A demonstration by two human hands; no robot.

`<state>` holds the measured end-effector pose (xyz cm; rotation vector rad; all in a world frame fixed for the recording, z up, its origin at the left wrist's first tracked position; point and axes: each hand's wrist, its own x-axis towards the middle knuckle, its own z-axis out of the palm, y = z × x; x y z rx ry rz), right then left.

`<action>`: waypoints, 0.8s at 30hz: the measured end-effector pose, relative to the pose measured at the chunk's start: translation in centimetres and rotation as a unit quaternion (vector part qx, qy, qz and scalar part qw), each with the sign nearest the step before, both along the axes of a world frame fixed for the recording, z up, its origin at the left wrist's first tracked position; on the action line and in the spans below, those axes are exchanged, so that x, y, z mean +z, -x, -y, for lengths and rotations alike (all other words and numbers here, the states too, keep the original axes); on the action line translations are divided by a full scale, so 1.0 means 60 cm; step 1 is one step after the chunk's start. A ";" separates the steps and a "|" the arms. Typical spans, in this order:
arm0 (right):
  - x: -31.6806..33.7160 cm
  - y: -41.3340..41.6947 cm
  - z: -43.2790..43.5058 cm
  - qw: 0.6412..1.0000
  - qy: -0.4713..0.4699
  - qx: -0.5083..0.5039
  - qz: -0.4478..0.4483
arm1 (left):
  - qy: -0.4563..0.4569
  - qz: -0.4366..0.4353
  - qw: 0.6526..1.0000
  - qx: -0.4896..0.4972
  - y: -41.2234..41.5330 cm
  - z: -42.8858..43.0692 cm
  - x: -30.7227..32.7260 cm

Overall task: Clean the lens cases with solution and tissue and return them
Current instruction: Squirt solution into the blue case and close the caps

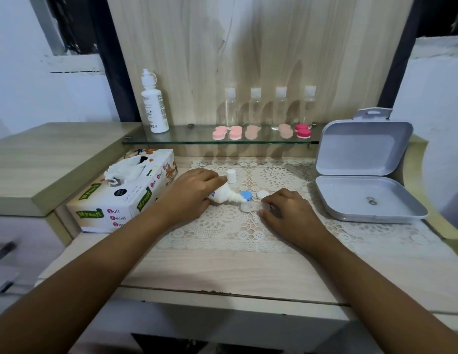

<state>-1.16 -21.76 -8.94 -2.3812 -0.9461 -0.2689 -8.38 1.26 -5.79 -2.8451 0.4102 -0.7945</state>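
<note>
Tilting the small bottle [222,194], the left grip [194,192] is clamped round it, nozzle toward the open lens case [248,206] at its three o'clock, which the right grip [284,210] pinches. Rinsing looks barely begun; tissue wiping, from the box [120,200] at nine o'clock, capping and returning remain.

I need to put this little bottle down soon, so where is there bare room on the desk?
Free: the bare wood strip in front of the lace mat, between your forearms, and the lace behind your right hand, beside the grey tin. Crowded: between it and your left hand, where the small bottle, loose caps and clear lens case sit.
</note>
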 end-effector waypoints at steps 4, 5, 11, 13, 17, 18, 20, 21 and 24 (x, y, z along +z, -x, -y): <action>0.001 0.000 -0.001 1.000 0.006 0.001 0.003 | -0.017 0.009 1.000 -0.013 -0.003 0.001 0.004; 0.001 0.000 -0.001 1.000 0.007 0.000 0.001 | -0.022 0.012 1.000 -0.018 -0.004 0.001 0.006; 0.002 0.001 -0.002 1.000 0.011 -0.001 0.001 | -0.038 0.025 0.998 -0.037 -0.006 0.001 0.010; 0.002 0.001 -0.002 1.000 0.011 -0.001 0.001 | -0.040 0.027 0.998 -0.039 -0.007 0.001 0.010; 0.002 0.001 0.000 1.000 0.012 -0.001 -0.003 | -0.042 0.032 0.998 -0.038 -0.008 0.002 0.010; 0.002 0.001 0.000 1.000 0.011 0.000 -0.004 | -0.041 0.033 0.998 -0.037 -0.009 0.002 0.010; 0.002 0.000 -0.001 1.000 0.006 0.001 -0.004 | -0.042 0.037 0.998 -0.036 -0.009 0.001 0.009; 0.002 0.000 -0.001 1.000 0.005 0.001 -0.004 | -0.043 0.039 0.998 -0.036 -0.010 0.001 0.009; 0.001 0.000 -0.002 1.000 0.003 0.000 -0.003 | -0.043 0.043 0.997 -0.039 -0.010 0.002 0.008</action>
